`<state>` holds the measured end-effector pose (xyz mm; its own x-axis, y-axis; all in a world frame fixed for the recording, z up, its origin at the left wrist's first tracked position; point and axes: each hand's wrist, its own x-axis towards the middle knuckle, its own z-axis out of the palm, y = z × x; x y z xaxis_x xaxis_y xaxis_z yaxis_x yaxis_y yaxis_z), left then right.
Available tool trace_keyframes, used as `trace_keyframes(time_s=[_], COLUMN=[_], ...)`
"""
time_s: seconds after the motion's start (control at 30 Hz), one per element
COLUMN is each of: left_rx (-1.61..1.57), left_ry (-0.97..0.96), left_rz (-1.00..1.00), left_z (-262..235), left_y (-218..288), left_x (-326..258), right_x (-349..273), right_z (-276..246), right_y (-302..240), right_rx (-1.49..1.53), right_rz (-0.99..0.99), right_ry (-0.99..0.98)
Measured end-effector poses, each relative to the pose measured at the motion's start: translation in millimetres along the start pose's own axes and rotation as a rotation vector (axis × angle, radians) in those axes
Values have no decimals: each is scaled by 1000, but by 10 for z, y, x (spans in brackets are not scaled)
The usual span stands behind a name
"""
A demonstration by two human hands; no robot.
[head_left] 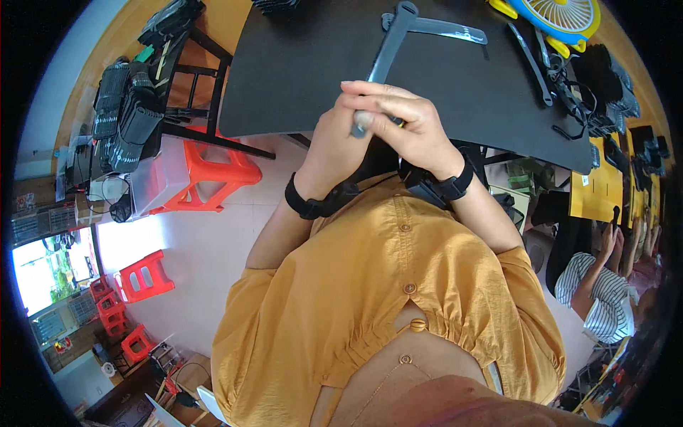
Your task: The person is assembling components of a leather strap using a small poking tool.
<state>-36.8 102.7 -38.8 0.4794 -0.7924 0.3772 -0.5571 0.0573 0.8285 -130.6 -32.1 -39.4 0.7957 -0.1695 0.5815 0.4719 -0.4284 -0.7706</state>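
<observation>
Left hand (333,139) and right hand (416,127) clasp one grey strap (388,55), which crosses one flat strip (449,30).

A worker's two hands meet before the chest, as seen by an onlooker in the room, at twelve o'clock, straight ahead of the body. The left forearm (276,236), bare, is angled toward one o'clock; the right forearm (492,219), also bare, slants toward eleven, both elbows bent outward. The left hand (331,139) follows its arm's line toward one o'clock, its fingers mostly hidden from view. The right hand (420,127) turns inward, back upward, its fingers (378,88) reaching across between nine and ten o'clock, over the left. The right thumb (370,121) points toward ten, curled beneath them.
</observation>
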Motion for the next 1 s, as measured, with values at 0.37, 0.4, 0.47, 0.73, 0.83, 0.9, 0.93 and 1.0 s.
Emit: trace_keyframes(time_s=[0.37, 0.4, 0.47, 0.73, 0.83, 0.9, 0.93, 1.0], left_rx=[88, 88, 77, -43, -132, -165, -167, -177], left_ry=[90, 86, 81, -126, -205, -268, -297, -333], left_rz=[-125, -124, -93, -305, -356, -383, -391, -393], left_z=[-18, -13, -4, 43, -35, -131, -181, -213], left_y=[91, 75, 43, 204, 230, 223, 195, 187], left_x=[4, 9, 14, -48, -115, -152, -189, -166], right_x=[-96, -95, -126, -68, 15, -109, -167, -259], right_z=[-49, -29, 17, -4, -540, -1120, -1333, -1585], right_y=[-78, -66, 59, -153, -16, 213, 246, 215], right_rx=[87, 63, 13, 727, 843, 822, 844, 791], right_rz=[116, 86, 38, 522, 419, 331, 264, 208], right_ry=[-37, -7, 54, 506, 735, 878, 906, 999])
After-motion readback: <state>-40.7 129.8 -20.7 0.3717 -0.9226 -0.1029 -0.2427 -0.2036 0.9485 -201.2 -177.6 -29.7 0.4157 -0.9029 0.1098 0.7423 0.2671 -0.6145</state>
